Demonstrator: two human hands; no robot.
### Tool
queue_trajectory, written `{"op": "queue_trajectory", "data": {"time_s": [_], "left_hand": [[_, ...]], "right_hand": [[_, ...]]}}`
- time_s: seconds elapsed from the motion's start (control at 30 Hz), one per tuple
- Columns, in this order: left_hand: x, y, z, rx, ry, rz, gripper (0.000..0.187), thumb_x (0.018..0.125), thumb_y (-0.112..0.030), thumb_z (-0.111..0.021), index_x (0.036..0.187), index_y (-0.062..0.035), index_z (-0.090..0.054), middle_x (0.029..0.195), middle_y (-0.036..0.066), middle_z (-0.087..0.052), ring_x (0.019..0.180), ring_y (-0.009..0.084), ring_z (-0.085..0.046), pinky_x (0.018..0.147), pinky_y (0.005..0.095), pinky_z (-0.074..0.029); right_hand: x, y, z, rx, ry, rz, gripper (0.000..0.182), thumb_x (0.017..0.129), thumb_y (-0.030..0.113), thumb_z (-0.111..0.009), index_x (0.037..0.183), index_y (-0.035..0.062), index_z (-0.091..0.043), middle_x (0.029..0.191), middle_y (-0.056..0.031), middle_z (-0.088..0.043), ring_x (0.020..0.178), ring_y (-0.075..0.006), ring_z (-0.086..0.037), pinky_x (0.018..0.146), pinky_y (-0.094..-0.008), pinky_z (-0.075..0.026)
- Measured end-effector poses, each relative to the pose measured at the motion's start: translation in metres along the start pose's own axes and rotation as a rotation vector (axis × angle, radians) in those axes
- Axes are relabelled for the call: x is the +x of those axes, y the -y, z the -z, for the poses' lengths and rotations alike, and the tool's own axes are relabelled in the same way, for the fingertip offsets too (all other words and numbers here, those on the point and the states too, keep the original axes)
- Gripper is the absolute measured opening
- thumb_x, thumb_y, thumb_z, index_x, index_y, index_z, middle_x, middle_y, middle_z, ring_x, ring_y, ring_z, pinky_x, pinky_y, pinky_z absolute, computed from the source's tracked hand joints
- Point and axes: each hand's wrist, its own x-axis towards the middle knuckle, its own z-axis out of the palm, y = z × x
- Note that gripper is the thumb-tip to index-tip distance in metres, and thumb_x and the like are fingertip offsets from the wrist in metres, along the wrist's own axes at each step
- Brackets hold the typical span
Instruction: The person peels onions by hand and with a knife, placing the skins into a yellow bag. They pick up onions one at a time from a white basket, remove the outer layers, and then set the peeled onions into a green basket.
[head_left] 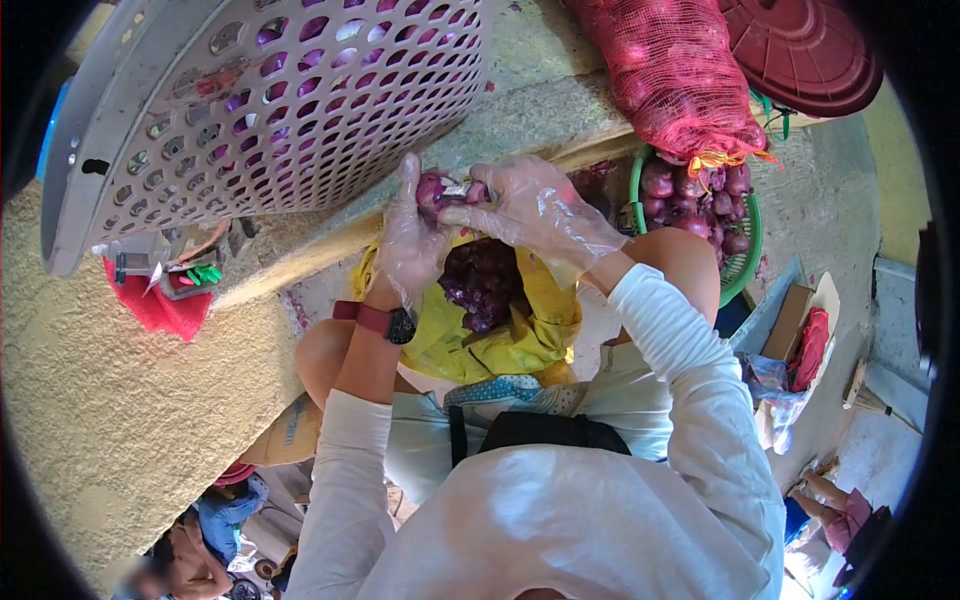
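In the head view, a red onion is cupped by the gloved left hand, while a small silvery item, unidentifiable, is pinched beside it by the gloved right hand, above the yellow sack, left of the green basket.

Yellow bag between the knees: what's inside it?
The yellow bag holds a heap of dark purple onions; whatever lies beneath the top ones is covered.

From the wearer's head, one wide view faces forward and down, close above left grip and right grip.
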Motion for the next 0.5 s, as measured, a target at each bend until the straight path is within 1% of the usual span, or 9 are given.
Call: {"op": "queue_trajectory", "data": {"time_s": [0.13,0.2,0.23,0.3,0.33,0.4,0.43,0.47,0.5], "left_hand": [[-0.004,-0.001,-0.003,0.06,-0.055,-0.022,0.047,0.094,-0.048,-0.072,0.098,-0.0019,-0.065,0.091,0.01,-0.067,0.084,0.0238,-0.066,0.082,0.0367,-0.06],[-0.005,-0.006,0.0,0.091,0.038,0.042,0.05,0.094,-0.048,-0.072,0.107,-0.001,-0.062,0.095,0.009,-0.067,0.089,0.0233,-0.066,0.085,0.0391,-0.059],[-0.008,-0.007,-0.003,0.091,0.038,0.042,0.05,0.094,-0.048,-0.072,0.107,-0.001,-0.062,0.095,0.009,-0.067,0.089,0.0233,-0.066,0.085,0.0391,-0.059],[-0.014,-0.007,-0.011,0.175,-0.062,-0.04,0.053,0.095,-0.049,-0.071,0.115,-0.0016,-0.058,0.098,0.01,-0.066,0.093,0.0251,-0.066,0.092,0.0457,-0.059],[-0.011,-0.006,-0.01,0.175,-0.062,-0.04,0.053,0.095,-0.049,-0.071,0.115,-0.0016,-0.058,0.098,0.01,-0.066,0.093,0.0251,-0.066,0.092,0.0457,-0.059],[0.001,-0.002,-0.004,0.138,-0.16,-0.175,0.055,0.095,-0.05,-0.07,0.121,-0.0025,-0.056,0.105,0.013,-0.064,0.098,0.0308,-0.066,0.096,0.0534,-0.058],[0.005,-0.001,0.002,0.139,-0.16,-0.176,0.055,0.095,-0.05,-0.07,0.121,-0.0025,-0.056,0.105,0.013,-0.064,0.098,0.0308,-0.066,0.096,0.0534,-0.058],[0.01,-0.003,0.009,0.109,-0.149,-0.159,0.055,0.096,-0.049,-0.069,0.121,-0.002,-0.056,0.108,0.015,-0.063,0.101,0.0341,-0.065,0.098,0.0563,-0.057],[0.01,-0.006,0.009,0.079,-0.139,-0.141,0.055,0.096,-0.049,-0.069,0.122,-0.0016,-0.056,0.111,0.017,-0.062,0.105,0.0373,-0.064,0.1,0.0591,-0.055]], "right_hand": [[0.002,0.0,-0.004,-0.039,0.052,-0.045,0.058,0.088,0.063,-0.067,0.091,0.0053,-0.071,0.08,-0.0199,-0.069,0.08,-0.041,-0.068,0.073,-0.0501,-0.053],[0.001,0.0,-0.004,-0.1,0.072,-0.043,0.06,0.088,0.066,-0.065,0.09,0.0056,-0.072,0.08,-0.0197,-0.069,0.079,-0.0414,-0.068,0.072,-0.051,-0.053],[0.0,0.001,-0.003,-0.175,0.107,-0.002,0.061,0.088,0.067,-0.064,0.087,0.006,-0.072,0.079,-0.019,-0.069,0.079,-0.0411,-0.068,0.071,-0.0511,-0.053],[-0.001,0.0,-0.004,-0.25,0.141,0.04,0.062,0.087,0.068,-0.063,0.085,0.0064,-0.072,0.079,-0.0184,-0.069,0.078,-0.0409,-0.068,0.07,-0.0512,-0.052],[-0.001,-0.003,-0.007,-0.288,0.189,0.098,0.064,0.085,0.071,-0.063,0.085,0.0083,-0.075,0.078,-0.0171,-0.07,0.077,-0.0395,-0.069,0.069,-0.0504,-0.054],[-0.003,-0.007,-0.013,-0.325,0.237,0.158,0.065,0.082,0.074,-0.062,0.084,0.0102,-0.077,0.078,-0.0157,-0.07,0.076,-0.0381,-0.07,0.068,-0.0495,-0.055],[-0.005,-0.007,-0.014,-0.312,0.284,0.213,0.066,0.08,0.075,-0.062,0.082,0.0103,-0.076,0.078,-0.0147,-0.071,0.077,-0.0373,-0.071,0.068,-0.049,-0.055],[-0.008,-0.009,-0.017,-0.3,0.331,0.268,0.067,0.078,0.076,-0.062,0.08,0.0105,-0.076,0.077,-0.0136,-0.071,0.078,-0.0364,-0.071,0.069,-0.0485,-0.055],[-0.01,-0.01,-0.021,-0.275,0.309,0.316,0.067,0.079,0.075,-0.063,0.078,0.0086,-0.072,0.074,-0.0143,-0.068,0.074,-0.0387,-0.067,0.067,-0.0507,-0.05]]}}
